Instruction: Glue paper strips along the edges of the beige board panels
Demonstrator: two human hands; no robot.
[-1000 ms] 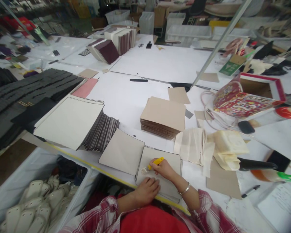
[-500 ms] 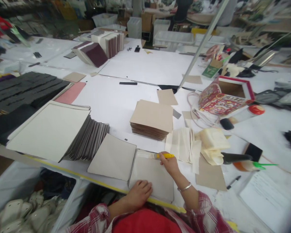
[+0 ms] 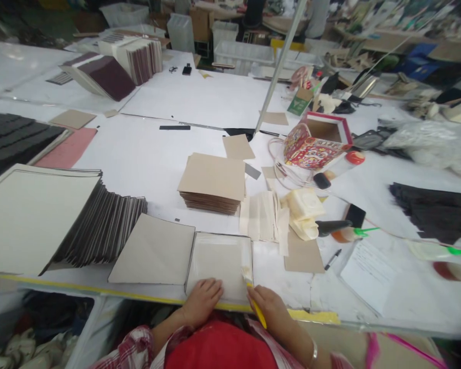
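A fanned stack of boards (image 3: pixel 80 225) sits at your far left, with a loose grey sheet (image 3: pixel 153 251) just beside your pale grey panel (image 3: pixel 218 259) at the near edge of the white table (image 3: pixel 146 154). Your left hand (image 3: pixel 202 301) lies flat on the panel, fingers spread, gripping nothing. Your right hand (image 3: pixel 271 307) is closed around a yellow brush (image 3: pixel 258 312), its bristles on the panel's right edge. Tan cards (image 3: pixel 213 179) and cream cloth strips (image 3: pixel 265 218) lie beyond, and the workshop behind is cluttered.

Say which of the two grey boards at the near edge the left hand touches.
The right board: left hand on its near edge, brush at its right side; the left board lies untouched.
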